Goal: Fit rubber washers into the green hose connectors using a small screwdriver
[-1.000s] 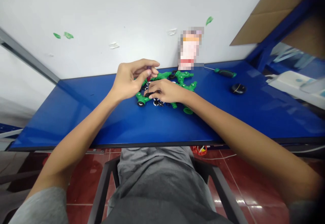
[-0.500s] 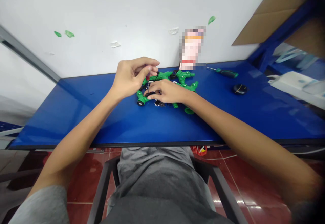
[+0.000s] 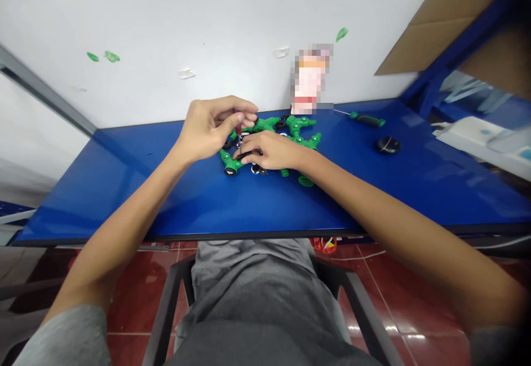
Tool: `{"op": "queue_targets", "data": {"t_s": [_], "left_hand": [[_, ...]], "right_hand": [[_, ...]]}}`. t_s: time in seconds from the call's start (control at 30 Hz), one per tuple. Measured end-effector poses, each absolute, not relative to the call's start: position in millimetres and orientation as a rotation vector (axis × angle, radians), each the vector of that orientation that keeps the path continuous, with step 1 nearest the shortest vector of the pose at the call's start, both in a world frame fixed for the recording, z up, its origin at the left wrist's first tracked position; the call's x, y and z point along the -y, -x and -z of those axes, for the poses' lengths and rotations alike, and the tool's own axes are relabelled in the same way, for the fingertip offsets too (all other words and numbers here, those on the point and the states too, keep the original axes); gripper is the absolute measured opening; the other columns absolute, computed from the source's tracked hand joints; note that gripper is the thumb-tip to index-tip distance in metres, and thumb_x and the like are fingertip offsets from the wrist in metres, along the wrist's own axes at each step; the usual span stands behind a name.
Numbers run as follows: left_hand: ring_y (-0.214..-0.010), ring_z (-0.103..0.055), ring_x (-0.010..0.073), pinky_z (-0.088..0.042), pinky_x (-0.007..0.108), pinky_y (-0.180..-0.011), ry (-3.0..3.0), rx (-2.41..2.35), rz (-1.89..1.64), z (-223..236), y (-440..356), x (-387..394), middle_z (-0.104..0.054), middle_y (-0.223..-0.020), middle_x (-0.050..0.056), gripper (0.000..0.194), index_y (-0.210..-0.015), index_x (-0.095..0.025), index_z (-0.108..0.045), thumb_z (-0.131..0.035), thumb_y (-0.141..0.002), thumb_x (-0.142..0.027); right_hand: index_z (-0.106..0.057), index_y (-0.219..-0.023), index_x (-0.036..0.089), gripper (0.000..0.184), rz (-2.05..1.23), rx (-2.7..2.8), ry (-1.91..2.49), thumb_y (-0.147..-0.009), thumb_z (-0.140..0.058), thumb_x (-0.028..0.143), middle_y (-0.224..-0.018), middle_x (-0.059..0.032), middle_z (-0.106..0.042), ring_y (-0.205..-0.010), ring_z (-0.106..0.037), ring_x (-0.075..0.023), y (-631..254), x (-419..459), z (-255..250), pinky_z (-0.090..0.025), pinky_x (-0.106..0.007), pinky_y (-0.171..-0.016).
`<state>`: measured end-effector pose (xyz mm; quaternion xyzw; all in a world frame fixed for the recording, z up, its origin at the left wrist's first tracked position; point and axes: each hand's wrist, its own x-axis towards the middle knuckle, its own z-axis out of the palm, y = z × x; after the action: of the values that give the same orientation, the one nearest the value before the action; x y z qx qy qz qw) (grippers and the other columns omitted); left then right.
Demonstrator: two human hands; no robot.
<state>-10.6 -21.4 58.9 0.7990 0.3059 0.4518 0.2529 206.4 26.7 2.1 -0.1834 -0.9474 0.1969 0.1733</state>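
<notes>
My left hand [image 3: 218, 123] is closed around the red handle of a small screwdriver [image 3: 239, 132], held upright with its shaft pointing down. The screwdriver's tip meets a small black part [image 3: 244, 156] that my right hand [image 3: 267, 150] pinches low over the table. Around both hands lie several green plastic fittings with branching outlets, among them one at the near left [image 3: 229, 162], one at the back [image 3: 265, 124] and one at the right [image 3: 306, 141]. Small black and white pieces [image 3: 259, 170] sit just below my right fingers, partly hidden by them.
On the blue table [image 3: 199, 205], a green-and-black screwdriver [image 3: 367, 119] and a round black object [image 3: 388, 145] lie to the right. A blurred-out upright item [image 3: 309, 81] leans on the white wall. White objects [image 3: 481, 139] stand at the far right, near a blue frame post.
The view has shifted slightly. Both hands keep nearly the same place, with the screwdriver still upright on the black part.
</notes>
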Motion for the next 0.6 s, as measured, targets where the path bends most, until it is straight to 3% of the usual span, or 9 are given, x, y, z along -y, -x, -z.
{"op": "queue_targets", "data": {"t_s": [0.17, 0.3, 0.6], "left_hand": [[-0.107, -0.081, 0.0245, -0.068, 0.04, -0.092, -2.219, -0.78, -1.205, -57, 10, 16, -0.082, -0.115, 0.01, 0.046, -0.123, -0.025, -0.082, -0.068, -0.103, -0.063], [-0.101, -0.08, 0.0233, -0.068, 0.043, -0.09, -2.2, -0.847, -1.355, -50, 5, 15, -0.081, -0.106, 0.006, 0.038, -0.123, -0.031, -0.083, -0.072, -0.101, -0.061], [-0.1, -0.081, 0.0235, -0.068, 0.04, -0.092, -2.144, -0.77, -1.212, -55, 7, 19, -0.083, -0.107, 0.013, 0.049, -0.111, -0.019, -0.079, -0.064, -0.105, -0.066]], "right_hand": [[-0.086, -0.116, 0.018, 0.025, -0.6, 2.67, 0.524, -0.103, -0.068, 0.03, -0.106, -0.0095, -0.083, -0.087, -0.069, -0.0217, -207, -25, -5, -0.048, -0.033, -0.084], [-0.086, -0.115, 0.018, 0.024, -0.615, 2.652, 0.527, -0.102, -0.069, 0.03, -0.107, -0.01, -0.082, -0.085, -0.068, -0.0208, -206, -25, -5, -0.048, -0.033, -0.083], [-0.086, -0.117, 0.017, 0.026, -0.615, 2.653, 0.539, -0.1, -0.07, 0.028, -0.104, -0.0093, -0.083, -0.085, -0.068, -0.0213, -206, -28, -1, -0.046, -0.033, -0.081]]}}
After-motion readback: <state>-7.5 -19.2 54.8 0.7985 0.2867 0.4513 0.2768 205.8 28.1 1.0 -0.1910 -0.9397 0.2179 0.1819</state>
